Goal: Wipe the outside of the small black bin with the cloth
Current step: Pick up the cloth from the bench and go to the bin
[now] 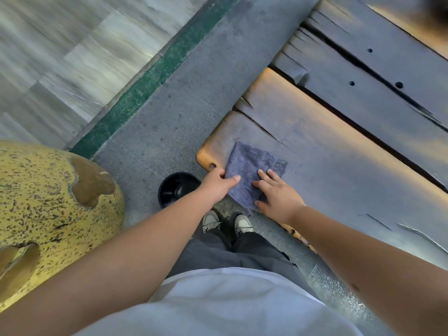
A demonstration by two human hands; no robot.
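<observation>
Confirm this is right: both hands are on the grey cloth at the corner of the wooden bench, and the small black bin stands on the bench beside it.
Not quite. The head view shows the small black bin on the pavement below the bench, not on it. The left hand and right hand are on the grey cloth at the corner.
</observation>
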